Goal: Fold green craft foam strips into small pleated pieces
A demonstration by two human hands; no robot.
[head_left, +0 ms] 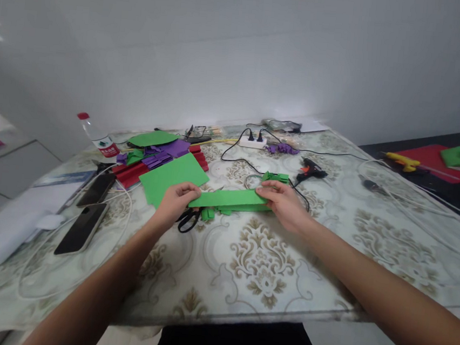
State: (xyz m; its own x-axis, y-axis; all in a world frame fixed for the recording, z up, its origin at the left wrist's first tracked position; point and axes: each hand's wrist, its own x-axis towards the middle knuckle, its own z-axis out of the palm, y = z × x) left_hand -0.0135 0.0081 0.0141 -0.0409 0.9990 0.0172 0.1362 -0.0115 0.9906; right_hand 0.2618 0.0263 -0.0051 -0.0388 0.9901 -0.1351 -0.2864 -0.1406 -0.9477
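Between my two hands stretches a long green paper strip (229, 198). My left hand (178, 199) pinches its left end, and my right hand (279, 200) pinches the right end. Under the strip, black-handled scissors (188, 220) lie on the table, their blades mostly hidden. Small cut green pieces (208, 214) rest beside them. Behind my left hand is a larger green sheet (175, 177). Just beyond my right hand sits a fringed green piece (275, 177).
A glue gun (310, 170) lies right of centre, its cord near a white power strip (253, 141). Purple and red paper (162, 152) is piled at the back left by a bottle (99, 137). Phones (82, 229) and white cables lie at the left. A yellow tool (404, 161) is far right.
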